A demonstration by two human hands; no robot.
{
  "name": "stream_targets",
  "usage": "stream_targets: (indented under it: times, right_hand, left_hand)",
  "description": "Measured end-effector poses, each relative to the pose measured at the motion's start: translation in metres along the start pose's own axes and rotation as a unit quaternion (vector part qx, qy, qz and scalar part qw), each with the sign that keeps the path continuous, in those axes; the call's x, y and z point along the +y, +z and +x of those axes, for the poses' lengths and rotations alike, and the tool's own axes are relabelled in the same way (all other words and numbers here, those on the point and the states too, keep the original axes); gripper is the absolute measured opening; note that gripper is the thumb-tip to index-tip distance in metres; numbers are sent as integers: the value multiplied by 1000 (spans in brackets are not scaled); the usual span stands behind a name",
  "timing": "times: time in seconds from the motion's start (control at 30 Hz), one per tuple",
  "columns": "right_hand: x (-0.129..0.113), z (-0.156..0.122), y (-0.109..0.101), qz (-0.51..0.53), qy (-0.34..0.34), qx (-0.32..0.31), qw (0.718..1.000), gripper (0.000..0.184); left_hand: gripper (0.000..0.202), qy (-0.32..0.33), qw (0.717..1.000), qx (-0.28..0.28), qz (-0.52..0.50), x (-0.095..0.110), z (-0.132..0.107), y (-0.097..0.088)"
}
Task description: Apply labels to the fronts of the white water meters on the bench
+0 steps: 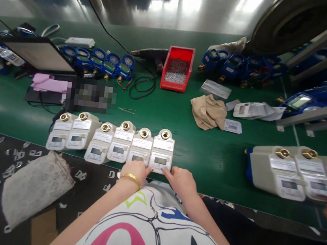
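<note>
Bright overhead light fell evenly on the green bench [207, 155], leaving only soft shadows. Strong glare streaked the metal wall [165, 7] behind its far edge. Wide-angle distortion bowed the near edge and stretched the corners. A pixelated patch [91, 95] lay left of centre; the right side was slightly blurred.

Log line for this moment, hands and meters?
left hand: touching rightmost white meter | right hand: same meter's front edge | row: six meters on green bench

A gold bangle [131, 178] circles the left wrist; printed white shirt [150, 232].
</note>
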State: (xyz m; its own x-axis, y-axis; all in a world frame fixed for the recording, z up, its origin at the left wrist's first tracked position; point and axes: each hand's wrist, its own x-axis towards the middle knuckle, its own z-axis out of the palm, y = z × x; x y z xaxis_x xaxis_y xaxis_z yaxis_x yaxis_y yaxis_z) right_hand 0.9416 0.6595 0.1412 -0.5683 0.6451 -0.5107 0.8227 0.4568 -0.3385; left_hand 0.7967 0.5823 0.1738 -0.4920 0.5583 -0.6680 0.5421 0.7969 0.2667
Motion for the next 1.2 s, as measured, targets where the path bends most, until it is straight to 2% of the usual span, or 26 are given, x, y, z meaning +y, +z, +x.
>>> stream_targets:
  times: [0.1,0.17,0.27,0.33,0.37,0.43,0.5,0.57,0.63,0.67,0.7,0.77,0.83,0.9,0.97,1.0,1.07,1.2]
  right_hand:
    - [-6,-3,3,42,10,2,999,50]
    - [-5,-4,3,69,15,-9,997,43]
    - [0,-11,-6,105,13,19,994,29]
    - [0,-20,-15,201,-37,47,978,25]
    - [-2,-25,-20,275,-83,43,957,24]
    - [-9,-31,-28,414,-166,-1,895,24]
    - [-14,-32,-36,487,-192,-39,851,24]
    - [-8,-30,-44,499,-172,-60,847,23]
    - [8,-20,-55,486,-148,-77,858,24]
    - [19,-12,-61,480,-134,-62,865,26]
    - [30,-2,-67,487,-110,-26,866,31]
    - [49,22,-76,523,-37,90,847,45]
    - [63,42,-79,504,50,153,848,61]
    - [70,50,-73,458,100,147,871,67]
    - [73,48,-57,449,100,101,882,60]
    - [75,45,-46,463,92,75,878,54]
    - [80,39,-22,489,88,43,867,45]
    - [102,40,25,503,106,43,857,36]
  left_hand:
    - [19,36,999,-20,34,-10,-9,1]
    - [14,72,996,-43,23,-19,-14,-1]
    - [27,102,978,-104,-152,-26,-22,-12]
    - [36,108,940,-127,-299,-19,-28,-21]
    - [40,116,918,-123,-359,-12,-30,-25]
    - [44,136,881,-95,-443,7,-35,-28]
    - [47,162,849,-70,-497,26,-39,-25]
    - [50,187,821,-43,-538,37,-41,-18]
    - [51,207,797,2,-568,39,-42,-11]
    - [49,211,787,26,-579,36,-42,-9]
    - [46,211,776,40,-592,32,-42,-7]
    - [40,204,763,59,-610,20,-41,-5]
    - [32,195,771,96,-599,5,-40,-3]
    - [24,182,803,154,-547,-14,-38,0]
    - [20,155,830,216,-490,-39,-36,2]
    - [20,136,837,243,-471,-53,-35,3]
    - [21,96,834,289,-461,-82,-34,2]
    - [26,24,809,351,-470,-137,-40,-8]
